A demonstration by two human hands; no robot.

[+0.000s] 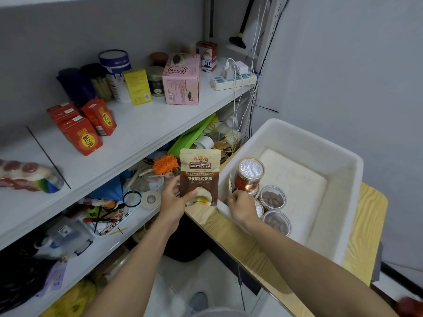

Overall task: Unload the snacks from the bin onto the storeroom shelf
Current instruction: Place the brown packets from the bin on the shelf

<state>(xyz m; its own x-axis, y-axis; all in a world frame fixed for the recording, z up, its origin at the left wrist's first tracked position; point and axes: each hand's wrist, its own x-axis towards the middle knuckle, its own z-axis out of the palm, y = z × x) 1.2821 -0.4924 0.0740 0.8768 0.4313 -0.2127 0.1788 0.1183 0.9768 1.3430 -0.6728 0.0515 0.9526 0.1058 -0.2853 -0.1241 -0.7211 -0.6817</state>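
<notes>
My left hand (pixel 172 199) holds a brown and cream snack pouch (pixel 199 173) upright, just left of the white bin (pixel 338 170). My right hand (pixel 241 205) reaches into the bin's near left corner, fingers curled around the base of a red jar with a silver foil lid (pixel 249 173). Two clear jars of nuts (pixel 273 197) (pixel 277 221) lie beside it in the bin. A further foil lid shows partly behind my right hand. The white storeroom shelf (pixel 142 131) runs along the left.
On the shelf stand red cartons (pixel 89 124), a yellow box (pixel 137 86), a pink box (pixel 182 78), tins and a power strip (pixel 233 80). The lower shelf holds clutter: tape, scissors, green board. The bin rests on a wooden table (pixel 364 227).
</notes>
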